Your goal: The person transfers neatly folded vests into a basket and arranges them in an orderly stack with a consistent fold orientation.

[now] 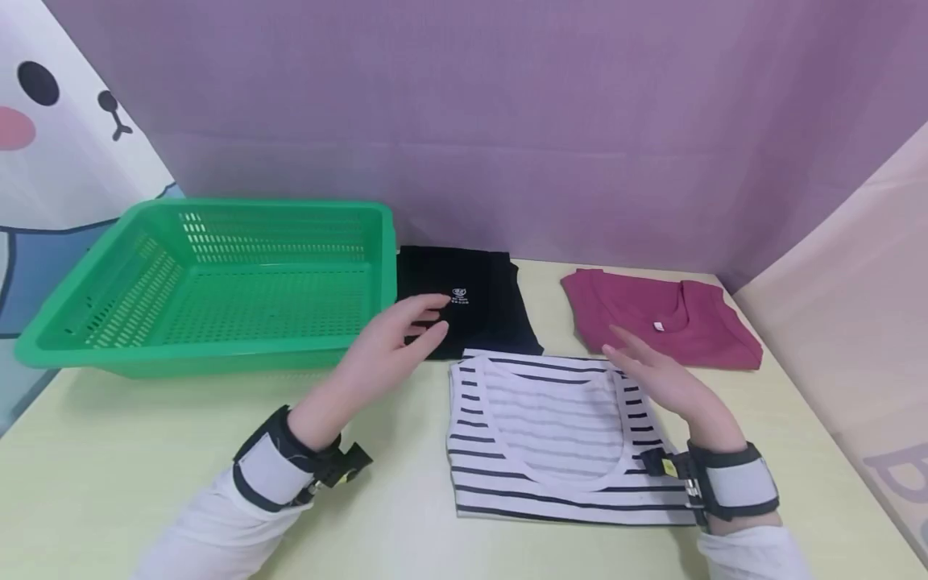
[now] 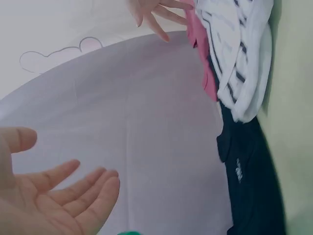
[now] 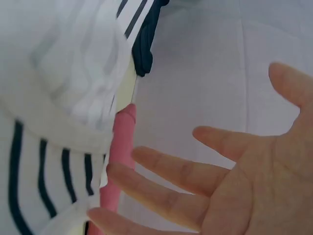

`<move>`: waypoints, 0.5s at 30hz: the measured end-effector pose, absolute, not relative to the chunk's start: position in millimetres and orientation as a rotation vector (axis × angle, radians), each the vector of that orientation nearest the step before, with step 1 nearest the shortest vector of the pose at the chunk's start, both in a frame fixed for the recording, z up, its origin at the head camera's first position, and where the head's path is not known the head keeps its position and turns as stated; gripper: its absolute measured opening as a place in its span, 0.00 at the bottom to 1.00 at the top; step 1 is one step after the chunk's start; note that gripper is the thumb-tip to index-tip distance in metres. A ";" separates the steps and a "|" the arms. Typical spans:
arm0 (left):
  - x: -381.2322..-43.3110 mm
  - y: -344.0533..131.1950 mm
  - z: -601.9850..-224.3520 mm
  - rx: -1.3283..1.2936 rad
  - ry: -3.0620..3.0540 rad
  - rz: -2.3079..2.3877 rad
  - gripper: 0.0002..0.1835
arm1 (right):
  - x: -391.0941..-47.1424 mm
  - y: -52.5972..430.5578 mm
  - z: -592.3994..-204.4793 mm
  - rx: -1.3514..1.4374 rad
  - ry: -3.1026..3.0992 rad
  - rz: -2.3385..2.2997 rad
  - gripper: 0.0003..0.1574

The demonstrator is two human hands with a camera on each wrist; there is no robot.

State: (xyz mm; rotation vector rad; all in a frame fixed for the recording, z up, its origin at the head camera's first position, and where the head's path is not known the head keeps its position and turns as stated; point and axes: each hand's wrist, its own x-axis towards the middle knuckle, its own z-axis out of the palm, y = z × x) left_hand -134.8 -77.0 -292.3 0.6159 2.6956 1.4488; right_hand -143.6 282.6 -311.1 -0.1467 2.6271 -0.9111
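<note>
A white tank top with dark stripes [image 1: 558, 435] lies folded on the table, its scooped neckline facing up. My left hand [image 1: 387, 342], fingers loosely bent, hovers beside the green basket and in front of the folded black garment [image 1: 482, 310], holding nothing. Above the striped top's right part is my right hand [image 1: 663, 379], its fingers stretched out and empty. In the right wrist view the spread fingers [image 3: 176, 181] show beside the striped cloth [image 3: 54, 186]. A folded maroon garment [image 1: 652, 314] with a small white neck label lies behind the right hand.
The green plastic basket [image 1: 268, 362] with slotted walls stands at the left, close to the black garment. Behind the table hangs a purple curtain [image 1: 464, 145]. A pale curtain [image 1: 855, 322] borders the right side. Bare tabletop [image 1: 391, 499] shows between the forearms.
</note>
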 end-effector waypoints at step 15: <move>-144.5 -77.1 -315.8 0.452 2.246 1.464 0.29 | -138.1 302.4 -313.7 -0.045 2.656 -0.562 0.59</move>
